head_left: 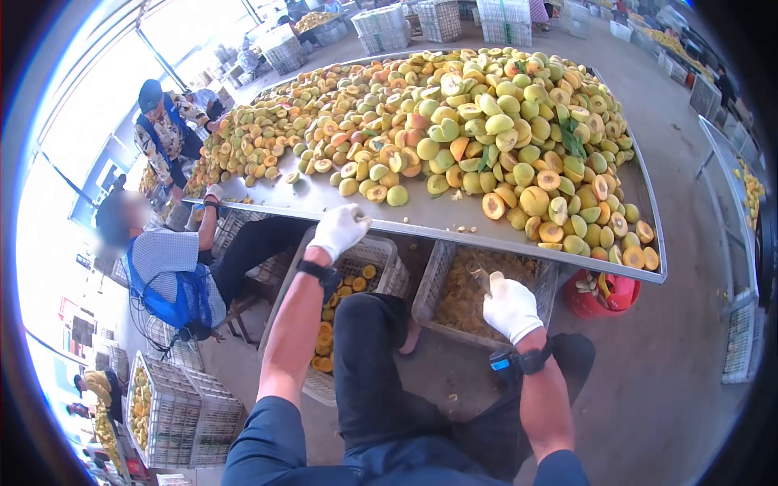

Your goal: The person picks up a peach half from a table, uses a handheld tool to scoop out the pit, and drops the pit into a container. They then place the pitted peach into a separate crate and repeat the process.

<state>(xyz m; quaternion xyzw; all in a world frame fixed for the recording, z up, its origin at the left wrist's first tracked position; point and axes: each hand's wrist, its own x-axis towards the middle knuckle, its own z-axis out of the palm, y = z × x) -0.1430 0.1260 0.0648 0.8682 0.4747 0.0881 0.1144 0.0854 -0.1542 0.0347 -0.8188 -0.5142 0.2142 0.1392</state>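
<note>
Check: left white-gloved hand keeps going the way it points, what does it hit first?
Likely the yellow-green halved peaches at the pile's near edge on the grey metal table; the left hand is at its rim. Depth unclear.

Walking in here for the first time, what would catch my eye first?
The huge heap of yellow-green fruit, many halved, covering the metal table ahead. Below it, the white-gloved left hand is at the table's edge, while the gloved right hand grips a small tool over a crate.
</note>
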